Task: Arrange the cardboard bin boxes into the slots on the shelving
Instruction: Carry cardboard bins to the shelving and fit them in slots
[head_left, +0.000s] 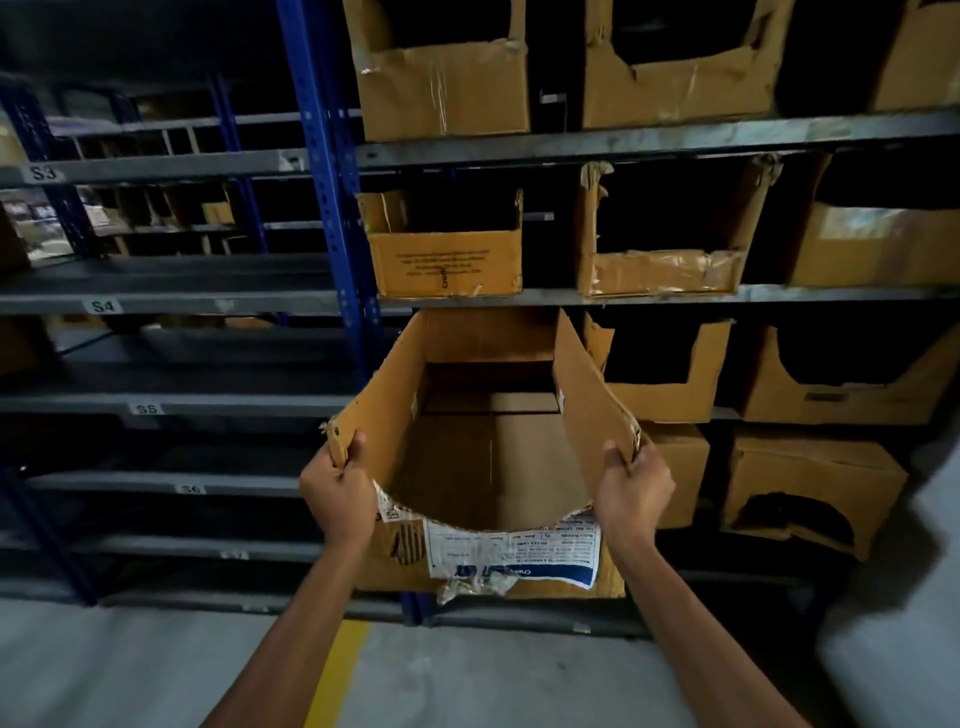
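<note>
Dark shelving stands ahead, and the cardboard bin box sits between the left grip and the right grip, each one holding a side wall tight, with its long side pointing away from them toward the shelving, both just as near.

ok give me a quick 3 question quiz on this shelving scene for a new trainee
1. True or false: the left hand and right hand each grip a side wall of the held bin box.
2. Where is the white printed label on that box? A) front wall, below the cut-out B) left side wall C) inside, on the floor
3. Fill in: the shelving upright just left of the box is painted ____.
Key: 1 true; 2 A; 3 blue.
</note>
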